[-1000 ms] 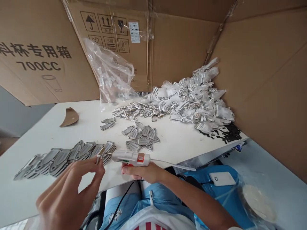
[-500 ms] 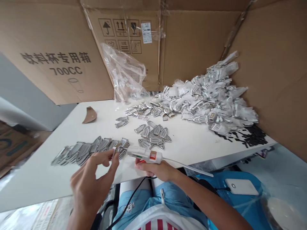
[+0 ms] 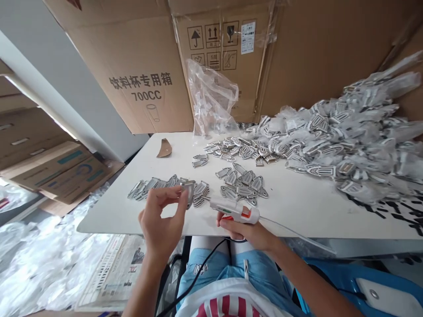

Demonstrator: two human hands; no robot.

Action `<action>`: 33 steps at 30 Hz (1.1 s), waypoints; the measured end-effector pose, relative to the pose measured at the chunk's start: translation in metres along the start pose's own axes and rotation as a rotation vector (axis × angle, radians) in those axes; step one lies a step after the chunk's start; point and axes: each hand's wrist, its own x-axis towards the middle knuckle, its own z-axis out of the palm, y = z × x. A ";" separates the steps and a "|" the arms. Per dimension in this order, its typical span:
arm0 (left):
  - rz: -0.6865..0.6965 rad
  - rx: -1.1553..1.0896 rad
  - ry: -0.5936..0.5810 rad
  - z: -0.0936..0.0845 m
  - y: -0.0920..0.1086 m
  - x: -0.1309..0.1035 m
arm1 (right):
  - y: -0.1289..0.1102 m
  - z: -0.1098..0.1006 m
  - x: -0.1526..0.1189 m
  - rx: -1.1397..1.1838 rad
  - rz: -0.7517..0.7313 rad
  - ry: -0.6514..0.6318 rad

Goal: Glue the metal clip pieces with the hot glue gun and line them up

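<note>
The fingers of the left hand (image 3: 160, 229) pinch a metal tag (image 3: 189, 188) over the table (image 3: 112, 213), beside stacked tags (image 3: 201, 190); those of the right hand (image 3: 239, 228) wrap a glue gun (image 3: 229, 208), its nozzle (image 3: 206, 198) apart from the held tag; best, probably, to steady the tag and keep skin off the tip; behind, a carton (image 3: 142, 48) reads "饮料杯专用箱 700CC".

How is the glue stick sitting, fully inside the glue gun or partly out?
Partly out: the pale glue stick extends from the back of the white glue gun in the right hand.
</note>
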 end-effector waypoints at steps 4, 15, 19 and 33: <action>-0.110 -0.091 0.134 -0.024 -0.016 0.026 | 0.002 -0.003 -0.001 0.056 -0.054 -0.014; -0.651 0.207 0.167 -0.110 -0.146 0.104 | 0.009 0.001 -0.001 0.044 -0.060 0.060; -0.711 0.284 0.106 -0.121 -0.155 0.101 | 0.009 0.000 -0.002 0.046 -0.056 0.057; -0.631 0.444 0.061 -0.128 -0.181 0.088 | 0.011 0.002 0.006 0.227 -0.306 0.377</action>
